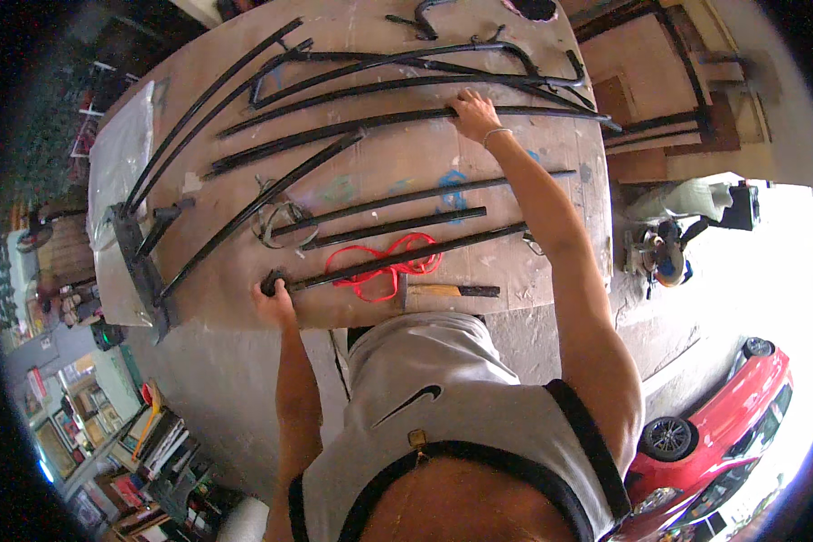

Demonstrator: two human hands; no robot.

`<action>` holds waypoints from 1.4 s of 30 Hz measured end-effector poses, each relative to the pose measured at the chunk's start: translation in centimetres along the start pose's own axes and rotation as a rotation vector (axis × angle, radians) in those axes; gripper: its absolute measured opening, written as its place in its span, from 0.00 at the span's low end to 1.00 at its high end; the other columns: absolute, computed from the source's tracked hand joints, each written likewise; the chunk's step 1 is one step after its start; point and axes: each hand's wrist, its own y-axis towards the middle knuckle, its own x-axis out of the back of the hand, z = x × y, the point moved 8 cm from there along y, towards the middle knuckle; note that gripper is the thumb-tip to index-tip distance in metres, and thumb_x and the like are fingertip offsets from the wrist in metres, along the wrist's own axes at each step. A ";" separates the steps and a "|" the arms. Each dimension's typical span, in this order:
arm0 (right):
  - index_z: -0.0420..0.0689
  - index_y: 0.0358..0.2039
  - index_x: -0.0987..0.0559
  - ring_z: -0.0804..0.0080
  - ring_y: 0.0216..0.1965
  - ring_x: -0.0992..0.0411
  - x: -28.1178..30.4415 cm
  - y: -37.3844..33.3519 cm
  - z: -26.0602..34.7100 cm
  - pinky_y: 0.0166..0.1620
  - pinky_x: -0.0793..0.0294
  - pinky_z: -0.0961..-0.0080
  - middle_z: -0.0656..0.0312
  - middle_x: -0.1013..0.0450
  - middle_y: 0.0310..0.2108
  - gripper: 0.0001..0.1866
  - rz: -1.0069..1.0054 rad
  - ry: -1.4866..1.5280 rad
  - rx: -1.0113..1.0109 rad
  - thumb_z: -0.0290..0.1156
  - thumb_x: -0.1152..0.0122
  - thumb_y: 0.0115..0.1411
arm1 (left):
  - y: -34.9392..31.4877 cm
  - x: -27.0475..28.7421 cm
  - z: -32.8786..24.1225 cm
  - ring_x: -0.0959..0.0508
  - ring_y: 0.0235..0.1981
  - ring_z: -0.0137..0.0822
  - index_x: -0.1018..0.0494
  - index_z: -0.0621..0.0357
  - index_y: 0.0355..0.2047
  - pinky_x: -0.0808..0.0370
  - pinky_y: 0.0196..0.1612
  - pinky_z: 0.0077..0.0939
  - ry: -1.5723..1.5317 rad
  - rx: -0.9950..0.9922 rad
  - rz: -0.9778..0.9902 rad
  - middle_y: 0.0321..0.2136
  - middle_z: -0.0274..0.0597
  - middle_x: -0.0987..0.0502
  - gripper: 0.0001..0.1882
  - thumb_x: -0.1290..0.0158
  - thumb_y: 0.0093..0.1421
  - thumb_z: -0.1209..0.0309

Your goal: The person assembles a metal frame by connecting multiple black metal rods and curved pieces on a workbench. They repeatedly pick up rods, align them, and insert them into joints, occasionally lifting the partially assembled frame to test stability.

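Black metal tubes, straight and bent, lie across a table covered in brown cardboard (524, 271). My right hand (472, 117) reaches far across, its fingers curled over a long black tube (361, 126). Near the front edge, my left hand (278, 305) pinches a small dark lump (274, 282). That lump sits at the left end of another black tube (406, 257); whether it is part of it I cannot tell. Red strap (370, 280) loops under this tube. A paint brush (452, 291) with a wooden handle and dark bristles lies closest to me.
At the left stands a black bracket-like frame piece (135, 257) beside clear plastic sheeting (122, 163). A pale strap coil (280, 221) lies mid-table. Shelves with clutter (144, 452) are at lower left, a power tool (664, 257) and a red car (723, 434) to the right.
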 end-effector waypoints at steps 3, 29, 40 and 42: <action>0.54 0.46 0.25 0.59 0.54 0.37 0.1 0.4 0.7 0.51 0.36 0.55 0.59 0.33 0.47 0.18 -0.054 0.026 -0.012 0.37 0.40 0.53 | 0.1 -0.2 0.0 0.27 0.42 0.53 0.30 0.64 0.41 0.30 0.44 0.42 -0.078 -0.026 -0.012 0.41 0.53 0.27 0.27 0.37 0.43 0.63; 0.61 0.62 0.43 0.60 0.66 0.54 1.8 11.2 0.5 0.59 0.44 0.49 0.57 0.49 0.63 0.48 0.131 -0.278 0.075 0.37 0.30 0.39 | -0.2 2.0 -3.0 0.25 0.37 0.51 0.28 0.63 0.39 0.28 0.40 0.42 0.002 -0.029 0.037 0.36 0.51 0.25 0.25 0.35 0.39 0.68; 0.58 0.56 0.35 0.58 0.49 0.30 0.8 12.9 1.8 0.52 0.38 0.55 0.56 0.33 0.50 0.34 0.052 -0.315 0.196 0.31 0.39 0.45 | -0.4 1.2 -1.8 0.26 0.37 0.52 0.30 0.62 0.37 0.28 0.39 0.42 -0.132 -0.076 -0.028 0.36 0.51 0.27 0.24 0.37 0.41 0.66; 0.55 0.54 0.34 0.58 0.47 0.29 1.1 12.4 2.1 0.51 0.38 0.56 0.56 0.30 0.45 0.31 0.002 -0.271 0.233 0.31 0.39 0.46 | -0.5 1.4 -2.2 0.27 0.38 0.53 0.30 0.64 0.38 0.29 0.40 0.42 -0.159 -0.094 -0.016 0.37 0.52 0.27 0.23 0.36 0.42 0.68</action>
